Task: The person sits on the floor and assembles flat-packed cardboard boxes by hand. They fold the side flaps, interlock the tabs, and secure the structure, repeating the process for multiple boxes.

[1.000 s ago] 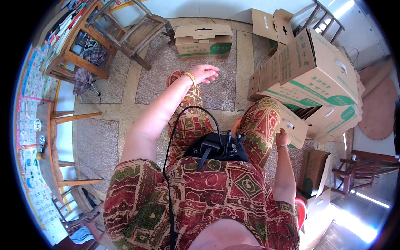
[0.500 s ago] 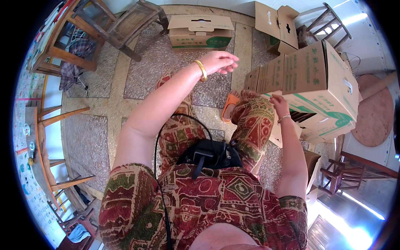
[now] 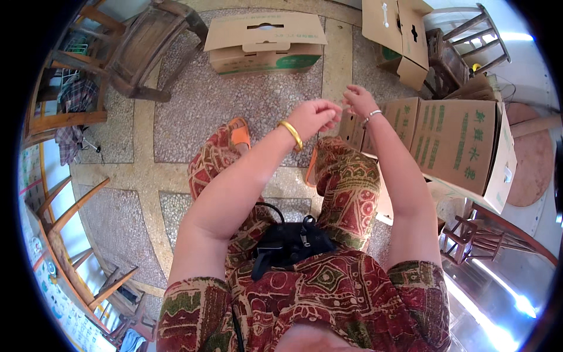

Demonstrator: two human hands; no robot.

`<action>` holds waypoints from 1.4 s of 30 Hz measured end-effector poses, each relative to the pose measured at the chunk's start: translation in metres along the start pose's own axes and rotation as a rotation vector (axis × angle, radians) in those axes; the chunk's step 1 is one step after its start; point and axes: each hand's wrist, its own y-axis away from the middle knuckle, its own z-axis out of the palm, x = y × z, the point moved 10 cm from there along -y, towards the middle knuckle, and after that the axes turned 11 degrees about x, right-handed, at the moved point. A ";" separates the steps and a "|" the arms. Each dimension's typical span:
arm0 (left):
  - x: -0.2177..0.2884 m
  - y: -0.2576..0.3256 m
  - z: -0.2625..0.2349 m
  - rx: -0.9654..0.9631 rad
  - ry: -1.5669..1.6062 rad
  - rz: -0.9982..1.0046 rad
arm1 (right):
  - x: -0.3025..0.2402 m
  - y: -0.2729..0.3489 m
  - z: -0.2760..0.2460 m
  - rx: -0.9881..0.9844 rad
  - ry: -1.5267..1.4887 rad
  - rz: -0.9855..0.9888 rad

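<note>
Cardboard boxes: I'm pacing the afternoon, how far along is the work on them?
Done: the box ahead sits folded shut. In hand: left hand and right hand are raised, apparently empty, beside the large box on its side. Left: likely that one and the open-flapped box behind it.

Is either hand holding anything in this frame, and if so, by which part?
Nothing is visibly held. The left hand and right hand hover close together, fingers curled, beside the big cardboard box, not gripping it.
</note>
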 end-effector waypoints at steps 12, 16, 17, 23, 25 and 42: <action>0.013 0.001 -0.016 -0.005 -0.009 -0.092 | -0.009 -0.097 -0.046 0.407 -0.357 0.137; 0.021 0.005 -0.016 -0.012 -0.013 -0.128 | -0.010 -0.124 -0.043 0.388 -0.484 0.072; 0.024 0.006 -0.015 -0.015 -0.001 -0.138 | -0.014 -0.130 -0.042 0.360 -0.513 0.072; 0.029 0.011 -0.005 -0.062 -0.007 -0.175 | -0.027 -0.154 -0.041 0.285 -0.630 0.098; 0.028 0.013 -0.005 -0.066 -0.051 -0.175 | -0.031 -0.163 -0.044 0.298 -0.679 0.099; 0.030 0.016 -0.008 -0.035 -0.173 -0.061 | -0.113 -0.157 -0.108 0.522 1.071 -0.298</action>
